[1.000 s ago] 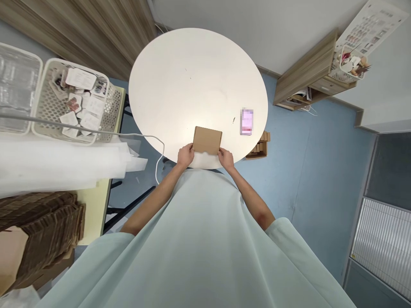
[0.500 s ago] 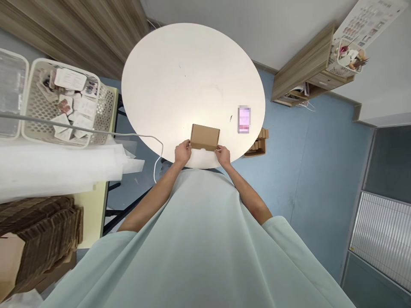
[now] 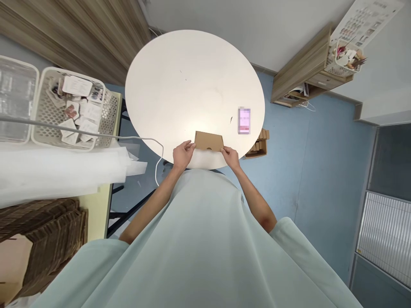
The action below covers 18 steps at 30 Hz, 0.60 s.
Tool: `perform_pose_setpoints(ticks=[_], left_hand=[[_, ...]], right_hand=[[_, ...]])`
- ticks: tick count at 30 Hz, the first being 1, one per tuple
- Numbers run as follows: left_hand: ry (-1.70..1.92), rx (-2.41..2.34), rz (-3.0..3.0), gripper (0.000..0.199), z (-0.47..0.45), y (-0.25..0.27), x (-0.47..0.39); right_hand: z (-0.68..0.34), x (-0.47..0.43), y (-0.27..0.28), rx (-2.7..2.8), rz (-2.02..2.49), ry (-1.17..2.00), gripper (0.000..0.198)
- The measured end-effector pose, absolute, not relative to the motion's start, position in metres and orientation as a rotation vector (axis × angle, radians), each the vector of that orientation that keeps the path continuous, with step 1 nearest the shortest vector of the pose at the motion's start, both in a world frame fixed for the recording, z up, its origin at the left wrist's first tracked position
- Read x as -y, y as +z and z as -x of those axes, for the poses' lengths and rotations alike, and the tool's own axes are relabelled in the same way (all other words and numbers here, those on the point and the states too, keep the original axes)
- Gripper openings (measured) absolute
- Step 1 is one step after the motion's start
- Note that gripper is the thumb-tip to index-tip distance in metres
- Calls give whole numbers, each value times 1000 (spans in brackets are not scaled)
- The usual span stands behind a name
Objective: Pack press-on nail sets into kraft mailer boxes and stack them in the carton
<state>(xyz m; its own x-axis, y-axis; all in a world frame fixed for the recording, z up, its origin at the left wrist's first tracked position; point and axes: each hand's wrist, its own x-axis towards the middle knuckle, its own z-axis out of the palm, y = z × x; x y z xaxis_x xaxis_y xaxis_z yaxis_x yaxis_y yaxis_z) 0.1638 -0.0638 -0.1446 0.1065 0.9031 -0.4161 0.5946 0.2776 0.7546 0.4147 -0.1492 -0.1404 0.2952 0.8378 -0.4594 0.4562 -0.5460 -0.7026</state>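
Note:
A small brown cardboard box [image 3: 208, 140] is at the near edge of the round white table [image 3: 192, 77]. Its lid lies over the top, and a small dark notch shows at the middle of its front edge. At the front left corner, my left hand [image 3: 183, 155] pinches the box between thumb and fingers. My right hand [image 3: 231, 157] grips the opposite front corner, its fingertips closed on the cardboard. The inside of the box is hidden.
A phone-like item with a blurred pink screen [image 3: 244, 120] lies at the table's right. Beyond that edge, an open carton [image 3: 258, 149] holds small boxes. On the left are a white cable [image 3: 147, 138], a basket of cards [image 3: 48, 128] and stacked flat cardboard [image 3: 58, 231].
The front of the box has been folded, and its notch now shows dark where a pale tab stuck out. Both hands and the box have shifted slightly right in view.

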Motion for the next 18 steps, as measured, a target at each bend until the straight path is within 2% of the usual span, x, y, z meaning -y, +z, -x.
perform_pose_setpoints(ticks=[6, 9, 12, 18], left_hand=[[371, -1604, -1316, 40, -168, -143, 63], [376, -1538, -1326, 45, -166, -152, 60], [384, -1450, -1372, 54, -164, -160, 58], [364, -1414, -1381, 53, -165, -169, 53]], right_hand=[[-431, 149, -135, 1042, 2124, 1167, 44], [-434, 146, -144, 976, 2070, 1197, 42], [-434, 143, -154, 977, 2024, 1198, 54], [-438, 141, -168, 1046, 1949, 1218, 59]])
